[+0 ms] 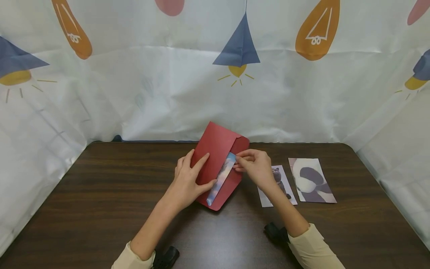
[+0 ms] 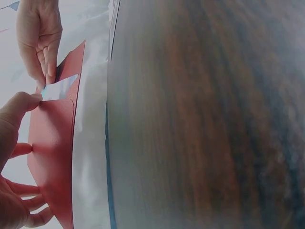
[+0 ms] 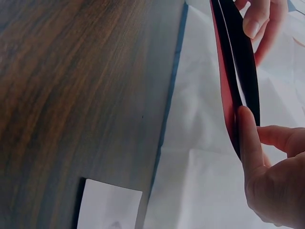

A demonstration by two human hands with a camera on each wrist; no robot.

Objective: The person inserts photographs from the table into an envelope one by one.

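A red envelope (image 1: 215,144) is held tilted above the middle of the table, its flap side toward the right. My left hand (image 1: 188,181) grips its left side, the thumb lying across the front near the opening. Out of the opening sticks a strip of a blue and pink picture card (image 1: 221,179); the rest is hidden inside. With thumb and fingers my right hand (image 1: 256,166) pinches the card's upper right end. In the right wrist view the envelope's dark inside (image 3: 245,62) gapes, a thin pale card edge showing within it.
Two picture cards lie on the dark wooden table (image 1: 100,209) at right: a smaller one (image 1: 267,200), partly behind my right forearm, and a larger one (image 1: 310,179) with a plush toy print. A white curtain (image 1: 168,104) with lamp prints hangs behind the table.
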